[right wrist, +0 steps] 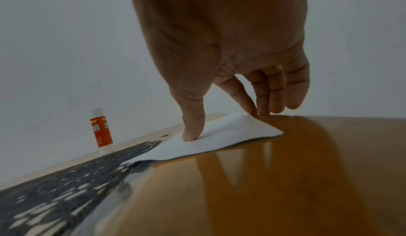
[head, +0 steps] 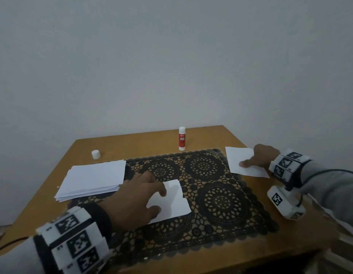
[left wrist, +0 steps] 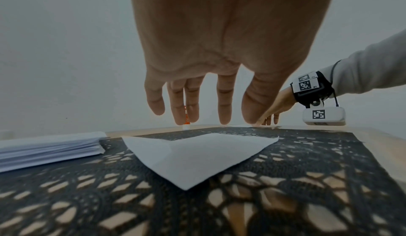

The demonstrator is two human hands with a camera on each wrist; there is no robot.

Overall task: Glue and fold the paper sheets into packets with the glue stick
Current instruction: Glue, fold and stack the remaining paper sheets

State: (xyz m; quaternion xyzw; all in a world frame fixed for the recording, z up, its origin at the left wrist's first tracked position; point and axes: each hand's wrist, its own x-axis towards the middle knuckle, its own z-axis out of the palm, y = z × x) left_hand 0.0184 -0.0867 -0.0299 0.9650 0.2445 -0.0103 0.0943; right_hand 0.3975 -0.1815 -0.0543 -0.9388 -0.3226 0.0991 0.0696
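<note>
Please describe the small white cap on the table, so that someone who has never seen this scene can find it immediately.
Start at the wooden table and go to its far left part, beyond the stack of white paper sheets. There the small white cap stands alone on bare wood, left of the upright red glue stick. It is the only short, round thing; everything else white nearby is flat paper.

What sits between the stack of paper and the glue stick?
Mostly bare table; the far edge of the lace mat reaches in, head view. The white cap stands off to the left.
</note>
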